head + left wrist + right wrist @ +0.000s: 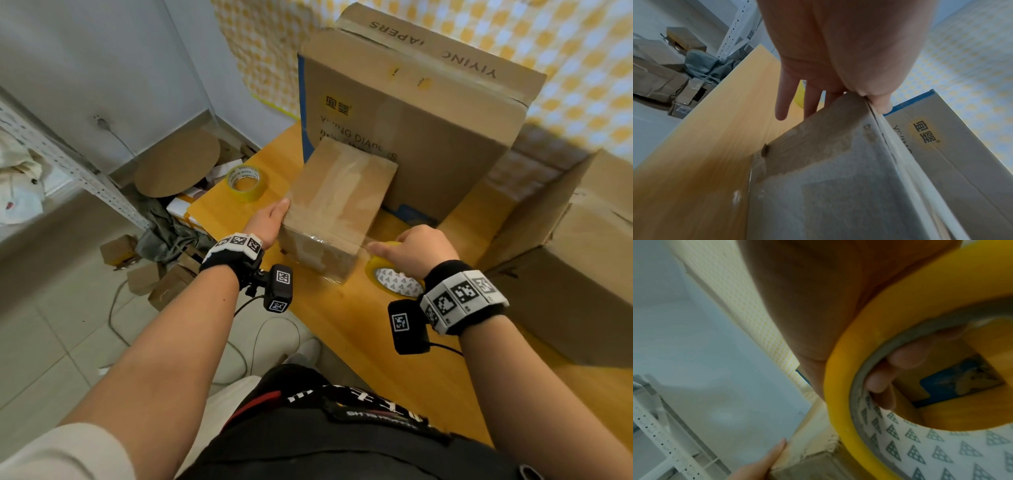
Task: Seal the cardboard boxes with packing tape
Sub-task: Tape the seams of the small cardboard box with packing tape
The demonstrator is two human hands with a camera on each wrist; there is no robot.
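Observation:
A small cardboard box [335,205] with clear tape along its top lies on the yellow table [342,325]. My left hand [270,219] steadies its left side: straight fingers [781,105] run down the side wall and the thumb presses the top edge of the box [838,186]. My right hand [411,250] grips a yellow tape roll [397,282] at the box's near right corner. Its fingers [890,369] curl through the core of the roll [849,361]. A clear strip stretches from the roll across the box's near top edge.
A second tape roll [246,181] lies on the table beyond my left hand. A tall printed diaper box [428,120] stands right behind the small box. Another large box [565,257] sits to the right. Cardboard scraps and cables [154,267] litter the floor at left.

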